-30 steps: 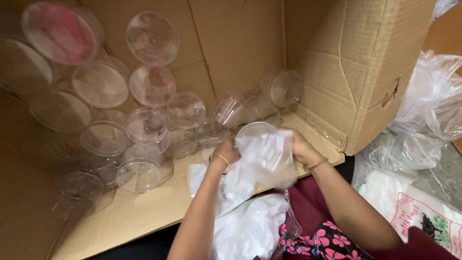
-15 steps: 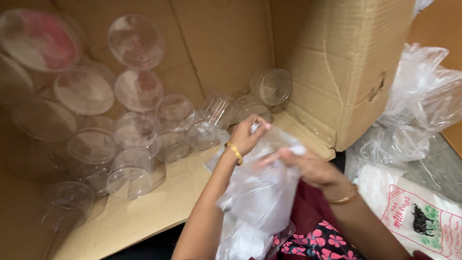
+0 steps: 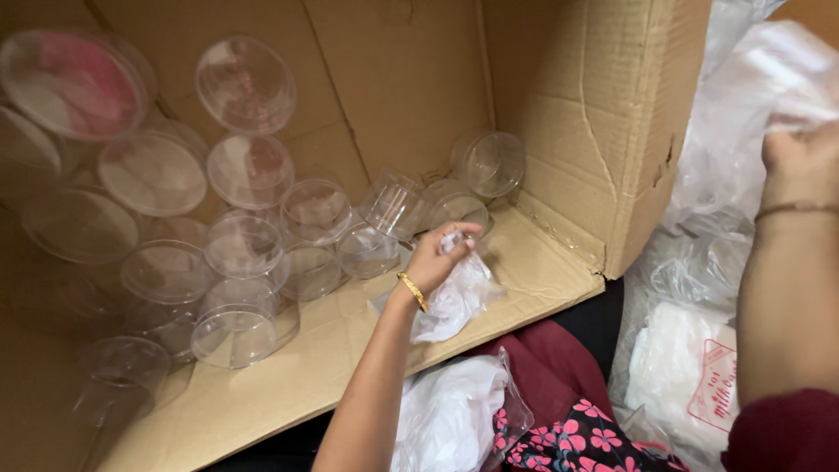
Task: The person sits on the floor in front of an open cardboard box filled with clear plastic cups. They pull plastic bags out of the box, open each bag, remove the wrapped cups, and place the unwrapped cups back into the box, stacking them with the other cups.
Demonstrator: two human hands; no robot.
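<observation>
1. Since half a second ago the 2 hands have parted: both worked 1 clump of clear plastic bags near the front edge of the box floor, and now only the left hand [image 3: 434, 260] stays there, while the right hand [image 3: 800, 162] has swung out past the box's right wall.
2. Left fingers are pinched on the top of a thin clear plastic bag [image 3: 454, 297], which hangs crumpled below the palm over the front edge of the cardboard box [image 3: 559, 105].
3. Right hand rests on a heap of clear bags [image 3: 743, 96] outside the box; its fingers curl away from the camera, so I cannot tell whether they grip anything.
4. Clear round containers [image 3: 249, 170] lie stacked and tumbled toward the back-left corner; the nearest one [image 3: 393, 208] sits just beyond the left fingertips, apart from them.
5. Judged from this, the step in hand is readying 1 bag. The next move likely calls for the right hand to return and spread the bag's mouth.
</observation>
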